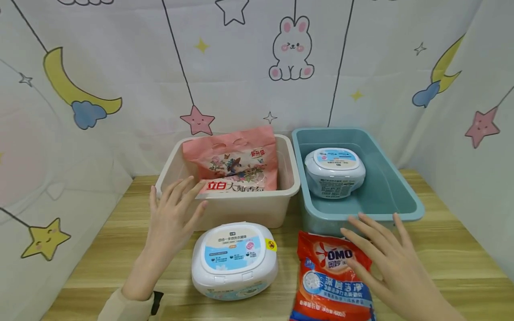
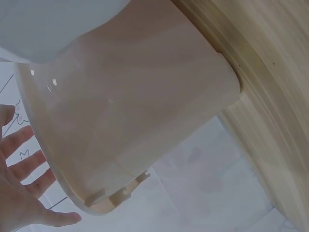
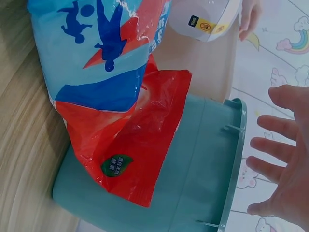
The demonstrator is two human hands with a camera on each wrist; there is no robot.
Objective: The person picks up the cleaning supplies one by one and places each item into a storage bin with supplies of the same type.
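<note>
My left hand (image 1: 170, 218) hovers with spread fingers by the front left rim of the cream bin (image 1: 241, 207), holding nothing. Inside that bin stands a pink laundry detergent bag (image 1: 249, 156). Just right of the left forearm, a white tub of laundry pods (image 1: 234, 258) sits on the table. My right hand (image 1: 385, 263), fingers spread, is above the right side of a red OMO detergent bag (image 1: 329, 285) and grips nothing; the right wrist view shows a gap between hand and bag (image 3: 111, 96). A similar white tub (image 1: 335, 174) rests in the teal bin (image 1: 385, 187).
Both bins stand side by side at the back of the wooden table (image 1: 100, 267). Behind them hangs a white curtain (image 1: 241, 67) printed with stars, moons and a rabbit. The OMO bag and the nearer tub lie in front of the bins.
</note>
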